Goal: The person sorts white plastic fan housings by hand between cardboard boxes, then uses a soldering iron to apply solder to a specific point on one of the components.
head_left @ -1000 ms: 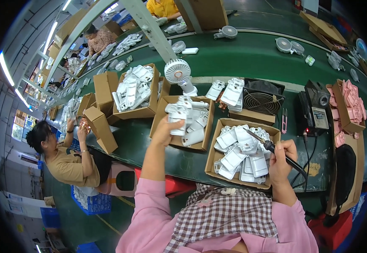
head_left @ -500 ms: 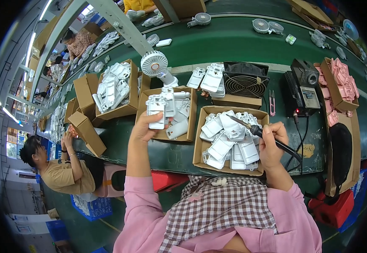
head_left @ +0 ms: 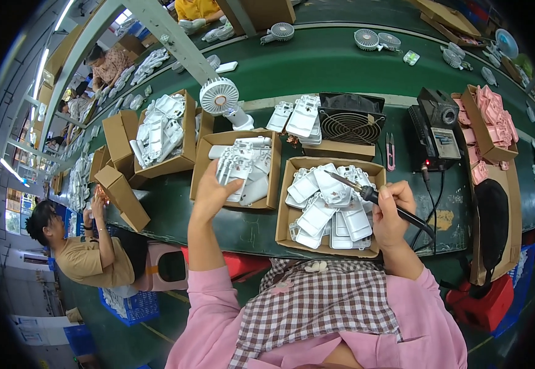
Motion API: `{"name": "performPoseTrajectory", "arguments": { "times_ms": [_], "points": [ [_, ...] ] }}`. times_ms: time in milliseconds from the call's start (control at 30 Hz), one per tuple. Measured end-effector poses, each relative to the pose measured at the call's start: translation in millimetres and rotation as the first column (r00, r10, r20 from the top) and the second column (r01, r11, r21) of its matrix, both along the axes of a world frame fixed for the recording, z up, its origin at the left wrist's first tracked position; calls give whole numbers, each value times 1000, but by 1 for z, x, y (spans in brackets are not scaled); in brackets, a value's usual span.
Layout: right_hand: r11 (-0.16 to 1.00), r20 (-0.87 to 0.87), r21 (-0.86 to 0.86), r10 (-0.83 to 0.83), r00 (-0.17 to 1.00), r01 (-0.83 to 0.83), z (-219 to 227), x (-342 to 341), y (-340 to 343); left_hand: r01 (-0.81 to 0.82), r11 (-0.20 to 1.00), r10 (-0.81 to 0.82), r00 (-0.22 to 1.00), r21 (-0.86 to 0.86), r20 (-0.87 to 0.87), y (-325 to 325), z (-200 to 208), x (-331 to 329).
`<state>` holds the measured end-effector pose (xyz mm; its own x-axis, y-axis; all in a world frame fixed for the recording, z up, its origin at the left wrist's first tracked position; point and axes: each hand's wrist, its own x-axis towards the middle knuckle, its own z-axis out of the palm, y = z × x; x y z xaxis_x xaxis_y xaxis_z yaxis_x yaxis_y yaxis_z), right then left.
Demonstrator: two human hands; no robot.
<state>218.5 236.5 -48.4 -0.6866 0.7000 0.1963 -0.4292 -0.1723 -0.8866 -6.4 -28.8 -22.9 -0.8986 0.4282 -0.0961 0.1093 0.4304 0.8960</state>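
My left hand [head_left: 212, 192] is closed on a white plastic casing [head_left: 235, 167], its thumb across the near edge. The casing lies over an open cardboard box [head_left: 273, 184] of similar white parts; whether it rests on them I cannot tell. A soldering iron [head_left: 368, 193] with a black handle is gripped in my right hand [head_left: 394, 215]. Its metal tip points left, above a second cardboard box [head_left: 284, 227] heaped with white plastic casings [head_left: 315, 216].
A black box fan [head_left: 350, 123] and a soldering station [head_left: 433, 138] stand behind the boxes, with tweezers [head_left: 390, 152] between them. A small white fan [head_left: 219, 96] is upright at the back left. Pink parts [head_left: 495, 117] fill a box at right. A co-worker [head_left: 83, 249] sits at left.
My left hand has turned and brought the white casing down over the left box's parts. My right hand keeps the soldering iron almost in place. The whole view has shifted slightly.
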Motion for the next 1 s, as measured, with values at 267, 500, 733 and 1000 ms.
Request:
{"name": "performPoseTrajectory", "arguments": {
  "times_ms": [267,500,733,1000],
  "points": [
    [1000,-17,11,-1,1000,1,1,-1,1,-214,843,-68,868,-493,-493,6,18,15],
    [1000,-21,9,2,1000,-2,0,0,3,-96,992,97,995,82,0,-5,4,-3],
    [999,-26,30,15,1000,-15,0,1,1,-31,996,24,997,82,79,-12,-19,-34],
    [1000,-32,23,14,999,-13,-3,0,4,129,721,-453,832,-681,-322,4,-16,-12]
  ]
}}
